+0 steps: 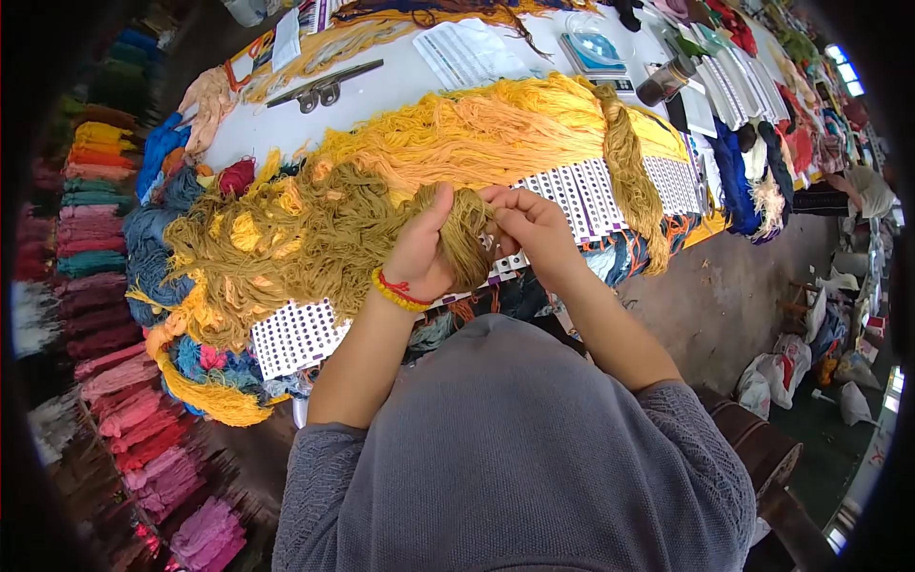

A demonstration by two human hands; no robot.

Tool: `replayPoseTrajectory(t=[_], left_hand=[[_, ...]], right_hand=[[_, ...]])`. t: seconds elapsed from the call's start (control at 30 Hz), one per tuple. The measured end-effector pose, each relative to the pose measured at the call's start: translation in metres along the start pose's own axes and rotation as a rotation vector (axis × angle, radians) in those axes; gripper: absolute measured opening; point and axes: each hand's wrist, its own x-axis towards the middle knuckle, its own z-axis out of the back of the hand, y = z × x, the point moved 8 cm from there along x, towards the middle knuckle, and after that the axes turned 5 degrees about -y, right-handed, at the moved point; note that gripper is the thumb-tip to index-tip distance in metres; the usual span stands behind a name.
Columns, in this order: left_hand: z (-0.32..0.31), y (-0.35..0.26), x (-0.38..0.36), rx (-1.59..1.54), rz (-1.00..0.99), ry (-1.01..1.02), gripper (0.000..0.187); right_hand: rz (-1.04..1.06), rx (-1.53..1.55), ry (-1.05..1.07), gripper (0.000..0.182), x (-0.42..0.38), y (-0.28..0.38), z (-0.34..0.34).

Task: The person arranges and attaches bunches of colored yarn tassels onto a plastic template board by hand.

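Observation:
My left hand [424, 243], with red and yellow bands at the wrist, is curled around a skein of olive-gold thread [464, 243], its thumb pointing up. From the right, my right hand [536, 232] meets the skein, fingertips pinched together on strands at its edge. A large loose pile of olive thread [348, 229] lies just left of my left hand. Behind both hands spreads a heap of yellow and peach thread [477, 124]. White cards with rows of holes [572, 195] lie partly under the thread, along the table's near edge.
Another olive skein [624, 162] hangs over the near edge at right. Farther back are a metal clip [324, 88], printed paper [467, 52], a scale [596, 52] and a dark jar [665, 81]. Coloured skeins [110, 229] line the left; white bags [777, 372] sit on the right floor.

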Motion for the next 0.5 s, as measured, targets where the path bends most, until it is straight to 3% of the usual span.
replayPoseTrajectory(t=[0.1, 0.2, 0.3, 0.5], left_hand=[[-0.003, -0.004, -0.004, 0.016, -0.063, -0.056, 0.048], [0.001, -0.015, -0.012, 0.204, -0.187, -0.264, 0.033], [-0.006, -0.02, -0.01, 0.326, -0.354, -0.315, 0.037], [-0.017, -0.013, -0.004, 0.363, -0.457, -0.342, 0.053]], right_hand=[[-0.002, 0.017, 0.015, 0.008, -0.004, 0.008, 0.001], [-0.044, -0.126, 0.125, 0.009, -0.005, 0.01, 0.002], [-0.079, -0.246, 0.155, 0.012, -0.008, 0.014, 0.004], [-0.05, -0.422, 0.299, 0.008, -0.007, 0.006, 0.022]])
